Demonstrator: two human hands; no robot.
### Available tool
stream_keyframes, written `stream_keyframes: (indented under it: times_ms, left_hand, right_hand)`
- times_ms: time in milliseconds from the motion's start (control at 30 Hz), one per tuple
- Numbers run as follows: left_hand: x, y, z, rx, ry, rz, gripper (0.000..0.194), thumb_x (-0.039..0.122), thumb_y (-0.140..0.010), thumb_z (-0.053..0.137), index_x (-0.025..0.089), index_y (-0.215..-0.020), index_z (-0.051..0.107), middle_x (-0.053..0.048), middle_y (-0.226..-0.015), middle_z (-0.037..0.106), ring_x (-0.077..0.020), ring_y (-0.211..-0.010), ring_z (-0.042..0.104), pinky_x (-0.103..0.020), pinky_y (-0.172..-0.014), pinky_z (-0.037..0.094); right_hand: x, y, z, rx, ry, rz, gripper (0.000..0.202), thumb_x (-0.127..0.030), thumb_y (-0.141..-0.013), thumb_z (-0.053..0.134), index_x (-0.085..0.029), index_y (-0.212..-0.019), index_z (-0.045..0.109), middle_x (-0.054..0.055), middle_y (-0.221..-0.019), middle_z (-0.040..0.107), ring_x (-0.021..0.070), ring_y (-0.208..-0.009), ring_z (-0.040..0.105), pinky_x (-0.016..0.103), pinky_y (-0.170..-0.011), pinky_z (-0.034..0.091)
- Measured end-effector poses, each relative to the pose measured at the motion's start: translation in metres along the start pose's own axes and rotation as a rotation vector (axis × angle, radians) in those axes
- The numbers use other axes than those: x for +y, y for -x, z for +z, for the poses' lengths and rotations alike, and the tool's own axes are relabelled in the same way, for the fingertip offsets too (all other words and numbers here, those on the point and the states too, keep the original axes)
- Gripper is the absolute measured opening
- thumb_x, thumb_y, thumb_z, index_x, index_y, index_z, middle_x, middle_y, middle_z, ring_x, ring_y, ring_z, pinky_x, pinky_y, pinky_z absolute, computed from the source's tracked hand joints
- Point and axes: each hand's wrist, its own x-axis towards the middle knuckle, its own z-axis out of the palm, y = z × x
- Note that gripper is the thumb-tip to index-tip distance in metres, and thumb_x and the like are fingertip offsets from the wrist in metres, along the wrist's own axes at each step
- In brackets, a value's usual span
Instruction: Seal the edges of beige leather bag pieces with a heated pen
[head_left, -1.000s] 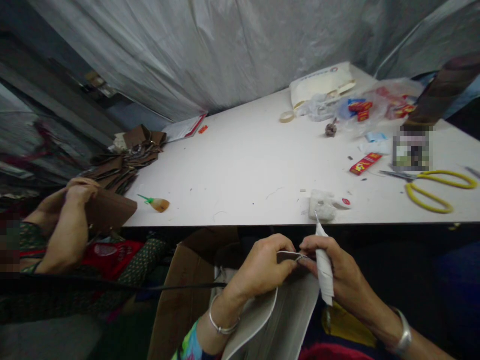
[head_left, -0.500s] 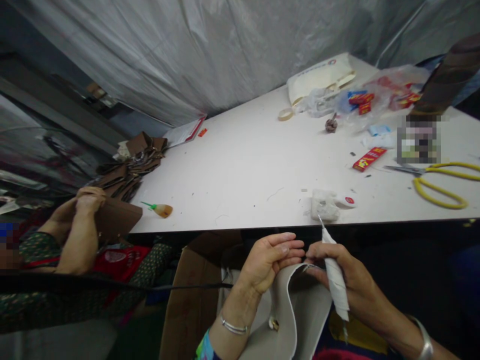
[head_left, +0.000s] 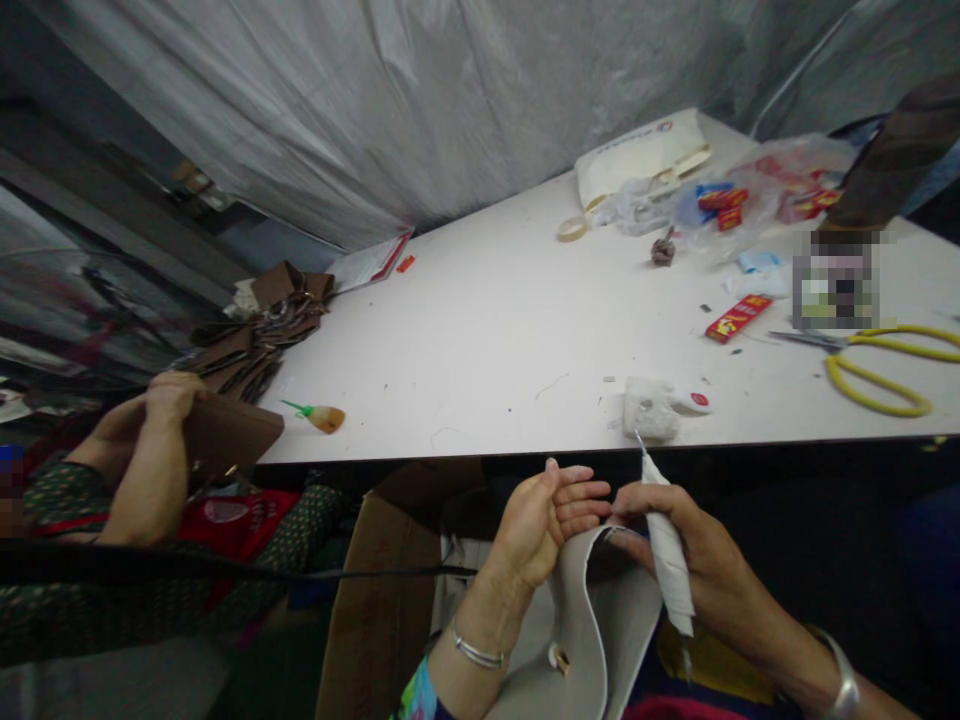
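Below the near edge of the table, right hand pinches the pale curved piece by its far rim, white-wrapped tool also held; left hand open alongside. Judged step: rim work; next calls for left-hand steadying.

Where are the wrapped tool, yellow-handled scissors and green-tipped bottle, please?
Wrapped tool (head_left: 670, 565): head view, white wrapping.
Yellow-handled scissors (head_left: 838, 343): head view, near pivot.
Green-tipped bottle (head_left: 328, 419): head view, amber body.
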Motion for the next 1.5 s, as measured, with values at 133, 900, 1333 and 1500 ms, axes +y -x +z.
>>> stream_keyframes:
  times_ms: [133, 900, 1333, 1500]
  left_hand:
    - [-0.003, 0.006, 0.000, -0.109, -0.031, 0.103, 0.054, 0.056, -0.092, 0.074, 0.006, -0.112, 0.074, -0.020, -0.115, 0.076, -0.0239, -0.097, 0.076, -0.031, -0.088, 0.060]
    - [-0.003, 0.010, 0.008, -0.104, -0.863, 0.334, 0.018, 0.017, -0.080, 0.070, 0.019, -0.092, 0.083, -0.005, -0.096, 0.075, -0.0217, -0.095, 0.068, -0.031, -0.089, 0.050]
    - [-0.022, -0.030, 0.007, 0.061, -0.625, 0.255, 0.009, 0.021, -0.069, 0.076, 0.014, -0.075, 0.077, -0.004, -0.074, 0.073, -0.0189, -0.073, 0.065, -0.029, -0.072, 0.048]
    - [-0.019, -0.030, 0.006, -0.040, -0.689, 0.256, 0.010, 0.020, -0.074, 0.072, 0.014, -0.078, 0.080, -0.006, -0.084, 0.077, -0.0222, -0.084, 0.069, -0.031, -0.081, 0.050]
  right_hand:
    - [-0.004, -0.004, 0.000, 0.035, 0.017, -0.011, 0.026, -0.024, -0.102, 0.070, -0.029, -0.123, 0.057, 0.002, -0.108, 0.069, 0.0195, -0.094, 0.071, 0.027, -0.081, 0.060]
    - [0.002, -0.008, -0.001, 0.077, 0.047, 0.024, 0.015, -0.027, -0.105, 0.064, -0.028, -0.119, 0.059, 0.002, -0.104, 0.070, 0.0183, -0.088, 0.071, 0.025, -0.075, 0.060]
    - [0.041, -0.027, -0.074, 0.443, 0.241, 0.272, 0.037, -0.057, -0.102, 0.064, -0.023, -0.116, 0.069, 0.004, -0.091, 0.074, 0.0201, -0.074, 0.070, 0.029, -0.070, 0.060]
    - [0.047, -0.040, -0.075, 0.411, 0.256, 0.217, 0.032, -0.056, -0.101, 0.066, -0.024, -0.108, 0.069, 0.002, -0.093, 0.072, 0.0207, -0.080, 0.069, 0.031, -0.075, 0.057]
